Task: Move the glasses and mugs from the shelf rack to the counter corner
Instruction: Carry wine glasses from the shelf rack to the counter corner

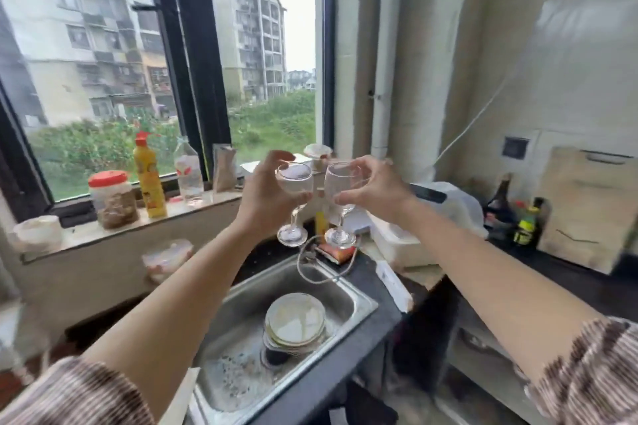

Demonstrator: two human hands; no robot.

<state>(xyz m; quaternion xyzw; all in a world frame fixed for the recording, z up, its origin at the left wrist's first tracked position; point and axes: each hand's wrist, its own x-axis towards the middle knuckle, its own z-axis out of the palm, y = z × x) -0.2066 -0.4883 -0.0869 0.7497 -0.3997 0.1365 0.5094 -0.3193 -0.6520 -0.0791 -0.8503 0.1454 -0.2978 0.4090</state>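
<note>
Head view is showing the left hand (pixel 264 198) gripping one wine glass (pixel 294 183) by its bowl, the right hand (pixel 374 188) gripping another wine glass (pixel 340 183), fingers wrapping each, both hanging above the sink (pixel 359 304). Yellow bottle (pixel 149 179) label is too blurred to read.

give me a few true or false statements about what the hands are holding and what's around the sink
1. Each hand holds a clear stemmed wine glass: left hand, right hand. True.
2. The left clear stemmed glass hangs upside down. False: it is upright, foot lowest.
3. The steel sink holds stacked round plates. True.
4. The yellow squeeze bottle with the red cap lies in the sink. False: it stands on the window sill.
</note>
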